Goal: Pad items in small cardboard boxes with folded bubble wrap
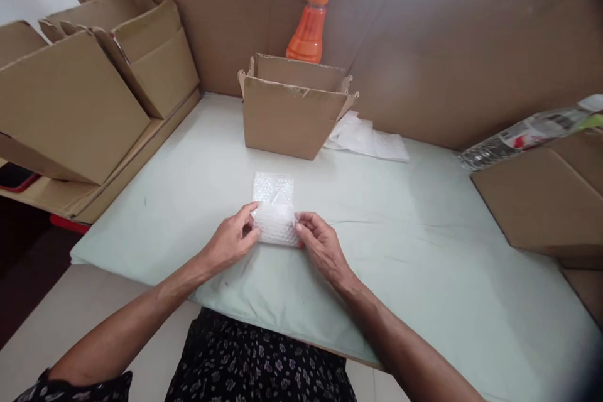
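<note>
A piece of clear bubble wrap (pixel 277 223) lies near the front of the cloth-covered table, its near part folded or doubled over and a single flap stretching away from me. My left hand (pixel 234 235) grips its left edge between thumb and fingers. On the opposite edge, my right hand (pixel 320 242) pinches the wrap with thumb and forefinger. A small reddish spot shows by the right fingertips; what it belongs to I cannot make out. Whether anything lies inside the fold is hidden.
Beyond the wrap stands an open cardboard box (pixel 287 116), with an orange-capped bottle (pixel 308 25) behind it. White wrap sheets (pixel 370 138) lie to its right. More cardboard boxes (pixel 70 100) line the left side. At right are a cardboard box (pixel 541 201) and a clear plastic bottle (pixel 513 138).
</note>
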